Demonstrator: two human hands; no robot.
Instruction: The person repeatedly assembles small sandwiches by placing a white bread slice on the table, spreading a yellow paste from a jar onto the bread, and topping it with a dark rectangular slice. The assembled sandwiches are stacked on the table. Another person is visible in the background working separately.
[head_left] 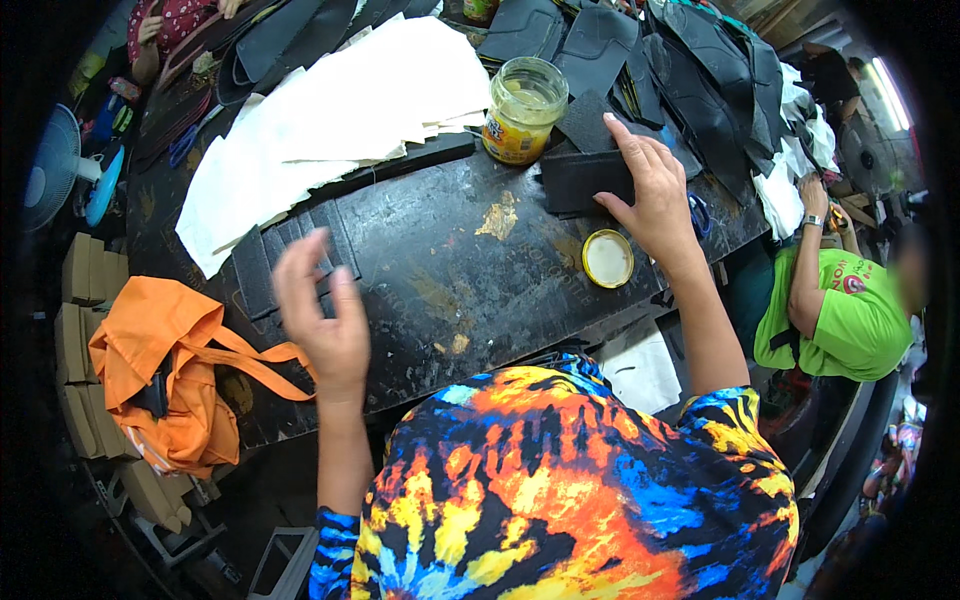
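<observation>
My left hand (325,315) hovers over the left part of the table, fingers apart, with nothing visible in it. Dark flat strips (285,260) lie spread just beyond its fingertips. At the right, my right hand (652,185) has thumb and fingers spread around the near end of a black rectangular piece (585,182), apparently touching it; its palm side is hidden. A glass jar (523,112) with a yellow label stands open to the left of that hand, pale contents inside. Below the hand lies a round yellow-rimmed lid (607,258).
White sheets (370,100) cover the far left of the dark table (450,280). Black cut pieces (700,80) are heaped at the far right. An orange bag (165,370) hangs at the left edge, near a fan (60,165). A person in green (840,310) works at right.
</observation>
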